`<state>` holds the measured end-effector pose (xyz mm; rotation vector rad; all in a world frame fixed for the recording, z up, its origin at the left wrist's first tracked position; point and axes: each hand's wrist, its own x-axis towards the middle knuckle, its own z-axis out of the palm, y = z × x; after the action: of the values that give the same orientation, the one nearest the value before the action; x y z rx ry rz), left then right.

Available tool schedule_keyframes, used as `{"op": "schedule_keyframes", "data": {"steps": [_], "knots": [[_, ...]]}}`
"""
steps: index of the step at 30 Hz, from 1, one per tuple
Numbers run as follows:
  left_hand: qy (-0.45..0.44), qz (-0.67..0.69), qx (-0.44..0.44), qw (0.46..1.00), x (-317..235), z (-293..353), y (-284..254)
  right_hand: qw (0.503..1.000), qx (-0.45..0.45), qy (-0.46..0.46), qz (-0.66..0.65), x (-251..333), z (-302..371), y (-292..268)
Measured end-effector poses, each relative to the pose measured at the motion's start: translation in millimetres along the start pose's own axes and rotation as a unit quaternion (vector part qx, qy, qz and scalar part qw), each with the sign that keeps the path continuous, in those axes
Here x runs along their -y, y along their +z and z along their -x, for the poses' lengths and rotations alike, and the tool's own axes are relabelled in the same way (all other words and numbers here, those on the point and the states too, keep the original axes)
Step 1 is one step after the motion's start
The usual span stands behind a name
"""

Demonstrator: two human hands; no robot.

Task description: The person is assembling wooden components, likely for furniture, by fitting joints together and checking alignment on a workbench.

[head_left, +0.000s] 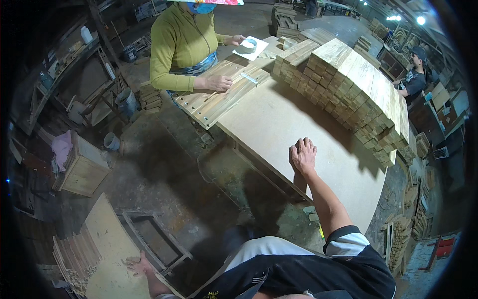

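My left hand (pixel 137 265) rests on a pale board (pixel 110 244) at the lower left, its fingers spread and nothing in them. Strips of wood (pixel 77 259) are stacked on the far side of that board. My right hand (pixel 302 155) leans on the smooth beige tabletop (pixel 269 119), with the fingers bent, a little apart, and no object visible in them. Beyond it on the same table stands a large stack of squared wooden bars (pixel 343 84), their cut ends turned toward me. The bars and my right hand do not touch.
Across the table a co-worker (pixel 181 50) in a yellow-green top bends over a slatted wood panel (pixel 219 99), one hand on it. The other hand is by a white card with a round container (pixel 249 46). A wooden cabinet (pixel 84 172) and buckets stand left; another person (pixel 414 74) is far right.
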<state>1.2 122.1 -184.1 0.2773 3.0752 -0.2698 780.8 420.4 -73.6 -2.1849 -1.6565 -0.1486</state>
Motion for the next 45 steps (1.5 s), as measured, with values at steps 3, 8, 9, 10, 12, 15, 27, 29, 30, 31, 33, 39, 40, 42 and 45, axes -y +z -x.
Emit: {"op": "schedule_keyframes", "data": {"steps": [3,8,9,10,12,15,27,29,30,31,33,39,40,42,45], "knots": [[-0.009,-0.016,0.004,1.000,-1.4,0.7,1.0,1.000,-0.013,-0.005,-0.004,4.0,2.1,-5.7],[0.021,-0.032,-0.012,0.999,12.8,-12.8,11.0,0.999,-0.026,-0.024,0.002,9.8,-0.5,-4.1],[0.056,-0.036,-0.025,0.997,7.8,-5.6,10.3,0.997,-0.066,-0.033,0.014,3.4,-2.6,-3.0],[0.088,-0.043,-0.041,0.994,6.2,0.2,8.3,0.997,-0.065,-0.027,0.025,-2.2,-2.4,-0.2],[0.082,-0.045,-0.058,0.994,3.8,7.7,5.1,0.998,-0.056,-0.021,0.020,-3.3,-3.7,-2.6],[0.071,-0.039,-0.060,0.995,-1.7,12.4,-1.0,0.998,-0.051,-0.018,0.023,-2.0,-1.8,-4.9],[-0.008,-0.005,0.021,1.000,-5.3,17.3,-14.0,0.999,-0.028,-0.004,0.015,-9.4,1.4,-1.5],[-0.012,-0.005,0.022,1.000,-3.6,22.4,-23.9,1.000,-0.027,-0.008,0.013,-6.4,-0.1,0.4],[-0.010,-0.003,0.017,1.000,-5.6,18.9,-17.8,0.999,-0.037,-0.010,0.017,-9.3,0.2,2.3],[-0.005,-0.004,0.011,1.000,-6.0,16.2,-14.4,0.999,-0.046,-0.010,0.020,-7.8,1.5,-0.4],[0.003,-0.016,0.013,1.000,-3.5,12.7,-7.1,0.999,-0.035,-0.008,0.012,-6.5,5.2,-4.8],[0.046,-0.026,-0.090,0.995,0.6,-3.7,23.6,1.000,-0.014,-0.008,0.005,-1.2,-5.4,-6.5],[0.054,-0.025,-0.106,0.993,-1.8,0.8,19.1,1.000,-0.009,-0.004,0.007,-2.4,-4.2,-7.4],[0.078,-0.015,-0.142,0.987,-7.3,8.1,11.0,1.000,0.000,0.004,0.001,-4.7,-2.8,-8.1],[0.115,0.002,-0.197,0.974,-9.2,16.9,4.7,1.000,0.010,0.008,0.000,-5.0,-2.9,-8.8]]}}
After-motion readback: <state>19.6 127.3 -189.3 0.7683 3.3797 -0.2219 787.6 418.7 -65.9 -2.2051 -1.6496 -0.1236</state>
